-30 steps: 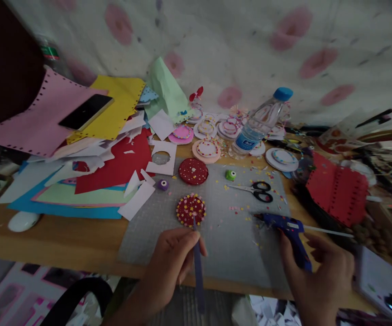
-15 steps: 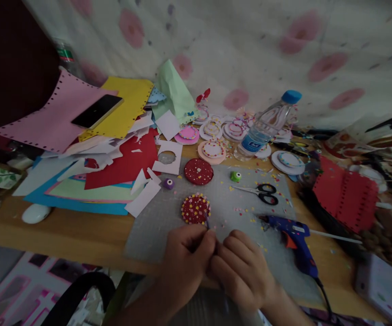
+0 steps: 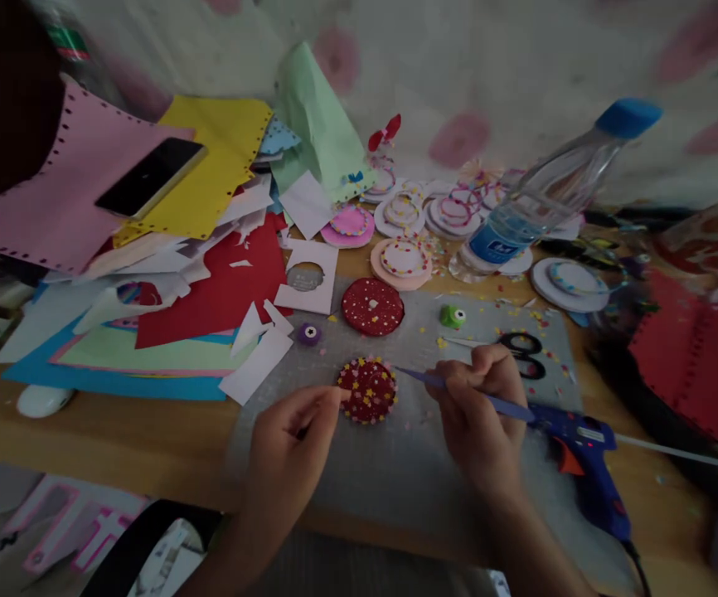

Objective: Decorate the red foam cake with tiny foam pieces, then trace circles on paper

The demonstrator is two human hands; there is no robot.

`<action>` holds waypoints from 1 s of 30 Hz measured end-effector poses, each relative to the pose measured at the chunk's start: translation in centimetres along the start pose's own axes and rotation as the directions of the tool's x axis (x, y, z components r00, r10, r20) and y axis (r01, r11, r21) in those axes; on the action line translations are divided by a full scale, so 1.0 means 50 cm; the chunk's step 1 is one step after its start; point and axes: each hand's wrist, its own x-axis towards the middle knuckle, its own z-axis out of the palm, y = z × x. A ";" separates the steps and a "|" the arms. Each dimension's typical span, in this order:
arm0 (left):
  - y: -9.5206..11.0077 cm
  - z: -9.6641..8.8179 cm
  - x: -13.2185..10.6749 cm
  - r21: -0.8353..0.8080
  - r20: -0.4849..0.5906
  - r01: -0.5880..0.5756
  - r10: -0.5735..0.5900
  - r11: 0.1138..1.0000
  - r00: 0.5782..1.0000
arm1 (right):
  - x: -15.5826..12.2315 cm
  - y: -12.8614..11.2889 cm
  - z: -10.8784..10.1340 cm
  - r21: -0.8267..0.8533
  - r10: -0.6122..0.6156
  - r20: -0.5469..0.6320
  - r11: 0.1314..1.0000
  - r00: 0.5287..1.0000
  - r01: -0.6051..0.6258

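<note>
A dark red paper disc [image 3: 368, 390] dotted with tiny yellow and white flowers lies on the grey cutting mat [image 3: 396, 473]. My left hand [image 3: 290, 452] rests at the disc's left edge, its fingertip touching the rim, fingers loosely curled. My right hand [image 3: 480, 410] pinches a thin blue stick tool [image 3: 418, 377] like a pen, its tip pointing left towards the disc's right side. A second red dotted disc [image 3: 372, 306] lies farther back on the mat.
A blue glue gun [image 3: 586, 464] lies right of my right hand, black scissors [image 3: 524, 352] behind it. A water bottle [image 3: 545, 195] leans at the back right. Coloured paper sheets [image 3: 166, 274], a phone [image 3: 151, 176] and finished paper rounds [image 3: 404, 259] crowd the back and left.
The stick tool passed from my left hand to my right, which had set down the glue gun. My left hand now touches the disc's edge. The camera moved closer.
</note>
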 end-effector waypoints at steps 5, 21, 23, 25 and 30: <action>0.002 0.010 0.015 0.086 0.052 0.049 -0.054 0.995 0.997 | -0.011 0.013 -0.008 -0.001 0.043 0.072 0.999 0.996 -0.044; 0.023 0.031 0.031 0.142 0.230 0.087 -0.118 0.986 0.966 | -0.007 0.004 -0.006 0.010 0.098 0.127 0.995 0.987 -0.100; 0.022 0.031 0.031 0.143 0.237 0.083 -0.116 0.986 0.964 | -0.007 0.004 -0.006 0.011 0.100 0.126 0.995 0.987 -0.102; 0.020 0.033 0.031 0.145 0.236 0.078 -0.111 0.986 0.965 | -0.007 0.004 -0.005 0.007 0.107 0.130 0.994 0.986 -0.109; 0.016 0.036 0.030 0.140 0.225 0.076 -0.106 0.987 0.969 | -0.009 0.003 -0.003 0.094 0.104 0.152 0.988 0.983 -0.119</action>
